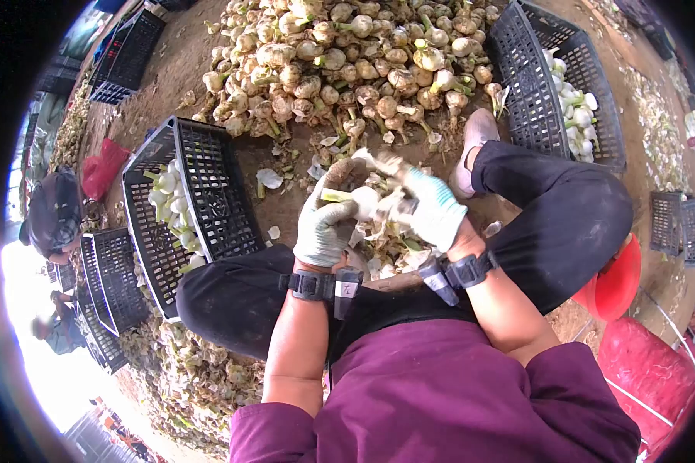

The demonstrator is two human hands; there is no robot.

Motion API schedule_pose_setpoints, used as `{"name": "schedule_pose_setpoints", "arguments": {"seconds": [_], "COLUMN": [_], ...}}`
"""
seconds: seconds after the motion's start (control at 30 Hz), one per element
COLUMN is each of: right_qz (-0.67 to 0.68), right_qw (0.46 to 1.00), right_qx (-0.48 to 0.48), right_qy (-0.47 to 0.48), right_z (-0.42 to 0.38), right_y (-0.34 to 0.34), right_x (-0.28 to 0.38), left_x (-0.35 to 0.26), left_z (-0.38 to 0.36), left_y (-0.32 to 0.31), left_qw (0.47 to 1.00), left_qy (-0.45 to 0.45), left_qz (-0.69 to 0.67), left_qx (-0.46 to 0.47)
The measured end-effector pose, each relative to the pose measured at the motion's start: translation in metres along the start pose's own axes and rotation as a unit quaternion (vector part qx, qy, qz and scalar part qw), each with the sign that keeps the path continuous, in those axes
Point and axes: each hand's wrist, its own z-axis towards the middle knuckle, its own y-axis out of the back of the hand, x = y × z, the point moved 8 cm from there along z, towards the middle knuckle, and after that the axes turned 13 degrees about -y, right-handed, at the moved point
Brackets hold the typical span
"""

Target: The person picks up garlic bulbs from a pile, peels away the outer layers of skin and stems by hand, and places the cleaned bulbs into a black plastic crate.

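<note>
So the garlic bulb (367, 202) is pretty much dead centre, held up in front of the lap, white and clean-looking, with its pale green stem (334, 195) sticking out toward 9 o'clock. The left hand (326, 225) has it from the 9 o'clock side, thumb and fingers pinching around the bulb and stem end. The right hand (434, 204) is at about 3 o'clock, right up beside the bulb with some papery skin near the fingers. Those fingers are blurry though, so I can't tell if that grip is pinching anything or spread. Both hands are in pale gloves with grubby brown fingertips, and there's a black strap around each wrist.

Just below the bulb, around 6 o'clock, there's a bunch of loose peelings (394, 251). Up at 12 o'clock is a big pile of dirty bulbs (347, 65) on the ground. Two black crates with white bulbs in them: the left crate (220, 197) near 9 o'clock, just beside the knee, and the right crate (521, 77) at 2 o'clock, past the pink shoe (480, 139). Something red and bucket-like (614, 282) sits around 3:30.
</note>
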Motion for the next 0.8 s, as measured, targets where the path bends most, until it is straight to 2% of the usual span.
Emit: {"name": "schedule_pose_setpoints", "arguments": {"seconds": [0.03, 0.07, 0.13, 0.17, 0.23, 0.27, 0.3, 0.37, 0.43, 0.5, 0.53, 0.57, 0.63, 0.67, 0.7, 0.77, 0.8], "right_qz": [0.156, 0.160, 0.001, 0.007, -0.177, -0.203, -0.198, -0.258, -0.252, -0.088, -0.264, -0.062, 0.058, 0.029, 0.031, 0.217, 0.022], "right_qw": [0.985, 0.985, 0.999, 0.999, 0.980, 0.974, 0.974, 0.952, 0.952, 0.989, 0.939, 0.985, 0.962, 0.975, 0.975, 0.974, 1.000], "right_qx": [0.066, 0.066, 0.006, 0.005, -0.085, -0.075, -0.077, -0.160, -0.170, -0.120, -0.216, -0.141, -0.171, -0.156, -0.158, 0.006, -0.019], "right_qy": [-0.023, -0.026, -0.046, -0.050, 0.011, -0.070, -0.074, 0.044, 0.038, 0.017, 0.053, -0.078, -0.206, -0.154, -0.153, -0.067, 0.011], "right_z": [-0.001, 0.000, 0.002, 0.000, -0.006, 0.001, 0.000, -0.010, -0.008, -0.001, -0.004, 0.021, 0.018, 0.020, 0.019, 0.017, 0.010], "right_y": [-0.015, -0.015, -0.010, -0.007, 0.008, 0.009, 0.010, 0.013, 0.017, 0.017, 0.021, 0.025, 0.041, 0.043, 0.043, 0.019, 0.023], "right_x": [0.004, 0.004, 0.001, 0.003, 0.021, 0.004, 0.001, 0.020, 0.018, 0.008, 0.008, -0.032, -0.060, -0.044, -0.039, -0.014, 0.009], "left_x": [0.000, 0.001, 0.008, 0.011, 0.015, 0.013, 0.012, 0.012, 0.015, 0.015, 0.016, 0.016, 0.014, 0.015, 0.016, 0.018, 0.021], "left_z": [0.000, 0.000, -0.001, -0.002, 0.000, 0.002, 0.003, 0.004, 0.005, 0.009, 0.010, 0.011, 0.012, 0.015, 0.017, 0.023, 0.024], "left_y": [-0.001, -0.001, 0.005, 0.007, 0.007, 0.007, 0.007, 0.003, 0.005, 0.007, 0.005, 0.004, -0.003, 0.003, 0.005, 0.014, 0.010], "left_qw": [1.000, 0.999, 0.998, 0.997, 0.997, 0.997, 0.996, 0.997, 0.997, 1.000, 0.998, 0.998, 0.985, 0.986, 0.986, 0.995, 0.993], "left_qy": [0.004, 0.010, 0.023, 0.033, 0.033, 0.020, 0.007, 0.026, 0.042, 0.017, 0.028, 0.031, 0.036, 0.015, 0.015, 0.011, 0.021], "left_qz": [0.026, 0.051, 0.060, 0.067, 0.067, 0.076, 0.084, 0.065, 0.048, -0.005, -0.056, -0.051, -0.167, -0.164, -0.163, -0.076, -0.089], "left_qx": [0.002, 0.004, -0.005, -0.008, -0.013, -0.019, -0.025, -0.027, -0.032, -0.014, -0.016, -0.014, -0.009, -0.018, -0.016, -0.071, -0.076]}}
